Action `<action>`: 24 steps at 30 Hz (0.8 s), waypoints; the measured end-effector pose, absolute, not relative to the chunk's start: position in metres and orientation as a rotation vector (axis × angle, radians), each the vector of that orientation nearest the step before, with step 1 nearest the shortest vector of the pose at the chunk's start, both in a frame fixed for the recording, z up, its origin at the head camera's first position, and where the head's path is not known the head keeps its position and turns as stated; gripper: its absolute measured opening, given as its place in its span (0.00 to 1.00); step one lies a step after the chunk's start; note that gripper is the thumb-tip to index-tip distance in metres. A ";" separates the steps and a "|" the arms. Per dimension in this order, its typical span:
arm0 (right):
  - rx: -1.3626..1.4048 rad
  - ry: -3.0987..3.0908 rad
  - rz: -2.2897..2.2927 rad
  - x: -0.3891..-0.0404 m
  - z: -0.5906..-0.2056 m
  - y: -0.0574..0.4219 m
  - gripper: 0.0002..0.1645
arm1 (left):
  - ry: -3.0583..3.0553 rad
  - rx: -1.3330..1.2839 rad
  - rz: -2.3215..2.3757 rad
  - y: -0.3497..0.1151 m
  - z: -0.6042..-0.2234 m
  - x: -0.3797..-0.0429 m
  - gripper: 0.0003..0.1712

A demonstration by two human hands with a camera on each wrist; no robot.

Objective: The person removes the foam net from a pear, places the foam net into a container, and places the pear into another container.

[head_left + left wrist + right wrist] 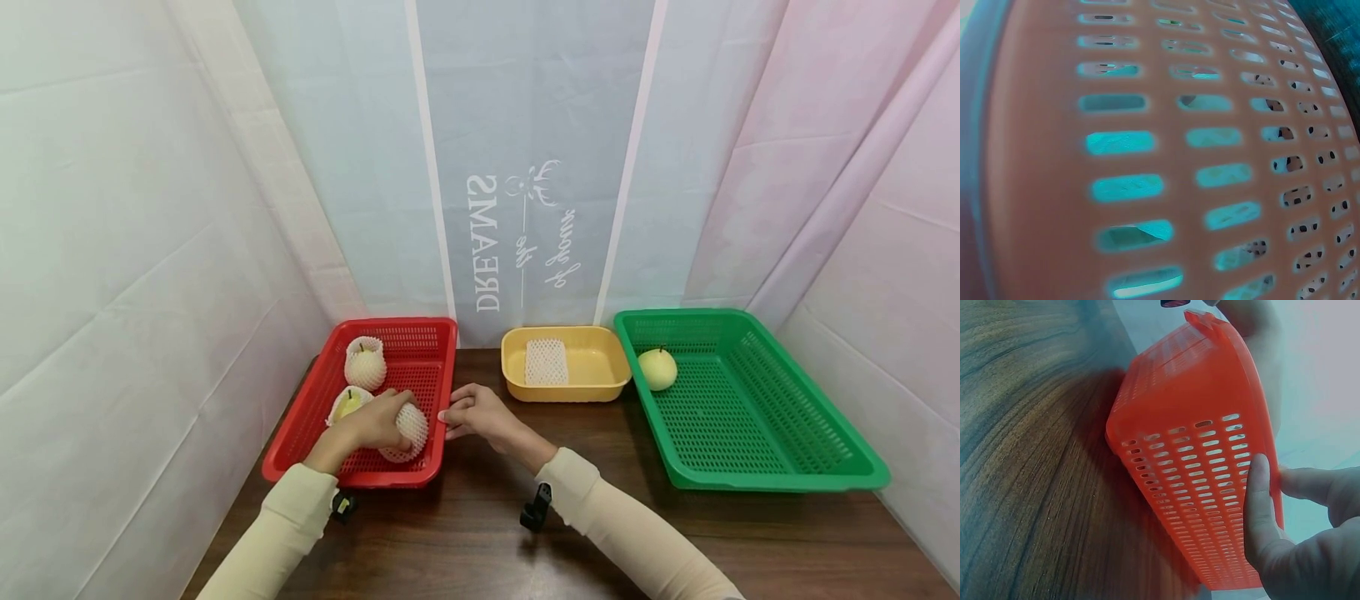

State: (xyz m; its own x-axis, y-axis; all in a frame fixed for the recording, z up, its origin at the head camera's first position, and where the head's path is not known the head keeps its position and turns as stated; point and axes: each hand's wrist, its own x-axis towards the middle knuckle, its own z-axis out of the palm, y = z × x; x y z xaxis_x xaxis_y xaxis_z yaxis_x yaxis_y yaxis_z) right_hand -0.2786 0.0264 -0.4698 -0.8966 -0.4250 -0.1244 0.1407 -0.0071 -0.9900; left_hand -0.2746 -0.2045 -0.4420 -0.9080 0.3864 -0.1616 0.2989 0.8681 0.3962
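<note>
My left hand (378, 419) reaches into the red basket (442, 367) and grips a foam-netted fruit (412, 425) near its front right corner. White netting covers most of that fruit. Beside the hand lies a pear (348, 404) with its stem showing out of its net, and behind it another netted pear (365, 365). On the basket's right side, my right hand (483, 414) pinches the rim. The right wrist view shows fingers (1260, 494) of this hand on both sides of the rim. Only perforated basket wall (1041, 162) fills the left wrist view, hiding the left hand.
A yellow tray (592, 392) holding a white foam net (546, 362) stands at the middle back. At right is a green basket (765, 482) with one bare pear (657, 369) in its back left corner. Everything stands on a dark wooden table (450, 542), with curtains around.
</note>
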 end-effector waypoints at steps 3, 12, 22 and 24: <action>-0.280 1.883 -1.959 -0.279 -0.470 0.026 0.25 | 2.802 0.524 0.548 -0.205 -0.441 -0.274 0.38; -0.274 1.899 -1.953 -0.281 -0.472 0.026 0.25 | 2.816 0.488 0.559 -0.204 -0.436 -0.275 0.41; -0.272 1.930 -1.943 -0.281 -0.473 0.027 0.27 | 2.870 0.523 0.536 -0.203 -0.429 -0.274 0.40; -0.288 1.959 -1.945 -0.280 -0.473 0.028 0.28 | 2.881 0.528 0.533 -0.203 -0.427 -0.274 0.40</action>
